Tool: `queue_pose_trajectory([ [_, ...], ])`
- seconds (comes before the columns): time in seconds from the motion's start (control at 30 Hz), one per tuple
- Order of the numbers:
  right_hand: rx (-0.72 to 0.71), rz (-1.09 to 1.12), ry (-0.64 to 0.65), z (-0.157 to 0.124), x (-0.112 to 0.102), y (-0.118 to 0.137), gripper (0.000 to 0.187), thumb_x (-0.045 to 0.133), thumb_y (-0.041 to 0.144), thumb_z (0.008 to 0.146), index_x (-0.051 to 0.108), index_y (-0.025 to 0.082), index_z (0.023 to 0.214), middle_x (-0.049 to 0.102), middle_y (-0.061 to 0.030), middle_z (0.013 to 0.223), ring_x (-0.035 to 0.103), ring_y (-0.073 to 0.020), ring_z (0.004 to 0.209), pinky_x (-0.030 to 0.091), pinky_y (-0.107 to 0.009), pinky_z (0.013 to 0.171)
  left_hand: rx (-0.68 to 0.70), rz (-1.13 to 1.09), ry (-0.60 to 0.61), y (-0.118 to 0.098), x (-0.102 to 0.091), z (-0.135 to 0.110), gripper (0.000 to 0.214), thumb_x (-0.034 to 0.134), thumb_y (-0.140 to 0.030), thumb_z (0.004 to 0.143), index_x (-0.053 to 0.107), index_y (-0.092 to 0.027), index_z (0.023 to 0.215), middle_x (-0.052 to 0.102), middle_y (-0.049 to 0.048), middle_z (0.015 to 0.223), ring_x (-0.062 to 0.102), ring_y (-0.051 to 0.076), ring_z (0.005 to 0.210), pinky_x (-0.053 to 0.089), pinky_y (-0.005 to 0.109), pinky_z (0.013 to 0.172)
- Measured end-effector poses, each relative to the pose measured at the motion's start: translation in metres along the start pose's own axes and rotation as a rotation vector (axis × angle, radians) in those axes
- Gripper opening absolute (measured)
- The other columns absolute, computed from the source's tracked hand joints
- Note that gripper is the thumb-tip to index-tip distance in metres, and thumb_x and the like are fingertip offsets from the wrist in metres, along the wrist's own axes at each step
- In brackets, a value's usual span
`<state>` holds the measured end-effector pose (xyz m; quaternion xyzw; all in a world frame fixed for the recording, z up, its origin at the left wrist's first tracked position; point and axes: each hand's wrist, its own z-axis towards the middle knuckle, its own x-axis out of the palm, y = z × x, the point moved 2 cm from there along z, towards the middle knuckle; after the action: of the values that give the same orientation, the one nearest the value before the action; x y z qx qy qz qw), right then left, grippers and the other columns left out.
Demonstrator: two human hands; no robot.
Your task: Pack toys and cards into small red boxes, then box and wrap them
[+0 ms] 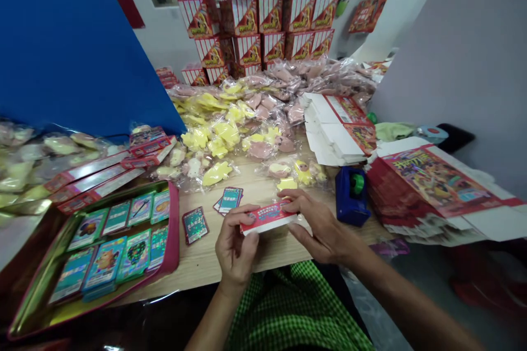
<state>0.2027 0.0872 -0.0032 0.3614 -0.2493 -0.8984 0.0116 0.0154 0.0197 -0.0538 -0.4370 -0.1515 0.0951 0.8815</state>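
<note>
A small red and white card box [267, 219] is held above the near edge of the wooden table. My left hand [236, 247] grips its left end, with the thumb below and the fingers on top. My right hand [319, 226] pinches the right end between thumb and fingers. What lies inside the box cannot be seen. Left of my hands, a small stack of cards [195, 225] and a few more cards [229, 201] lie on the table. Just beyond my hands are bagged yellow and pink plush pieces [304, 171].
A pink-rimmed tin [174, 230] holds several card stacks at left. A blue tape dispenser [352, 197] stands at right, beside flattened red cartons [436, 181] and white-backed box blanks [329, 126]. Bagged plush pieces [230, 115] pile up behind, before stacked boxes [247, 16]. A blue panel [74, 38] rises at left.
</note>
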Motion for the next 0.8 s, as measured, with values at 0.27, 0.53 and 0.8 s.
queue_pose_trajectory([
  [0.27,0.135,-0.042,0.083,0.0,-0.001,0.01,0.022,0.043,0.021,0.107,0.046,0.018,0.128,0.066,-0.0109,0.107,0.067,-0.0219,0.091,0.058,-0.036,0.078,0.039,0.1,-0.123,0.0,0.011,-0.003,0.033,0.063,-0.019,0.098,0.059,-0.023,0.13,0.076,0.0054,0.106,0.074,0.015,0.092,0.059,0.025,0.083],
  [0.53,-0.043,-0.086,0.054,0.005,-0.003,0.005,0.013,0.042,0.012,0.103,0.05,0.02,0.095,0.064,-0.0105,0.096,0.064,-0.0212,0.091,0.058,-0.033,0.075,0.21,0.308,0.136,-0.01,-0.008,0.01,0.023,0.057,-0.011,0.098,0.073,-0.021,0.11,0.074,0.0073,0.107,0.071,0.019,0.097,0.058,0.033,0.083],
  [0.8,-0.223,-0.212,0.068,-0.003,-0.002,-0.006,0.029,0.042,0.005,0.093,0.056,0.015,0.116,0.065,-0.0162,0.113,0.066,-0.0225,0.102,0.061,-0.034,0.081,0.489,0.615,0.496,-0.023,-0.026,0.03,0.033,0.075,-0.027,0.091,0.067,-0.02,0.123,0.07,0.0145,0.127,0.071,0.024,0.111,0.062,0.038,0.089],
])
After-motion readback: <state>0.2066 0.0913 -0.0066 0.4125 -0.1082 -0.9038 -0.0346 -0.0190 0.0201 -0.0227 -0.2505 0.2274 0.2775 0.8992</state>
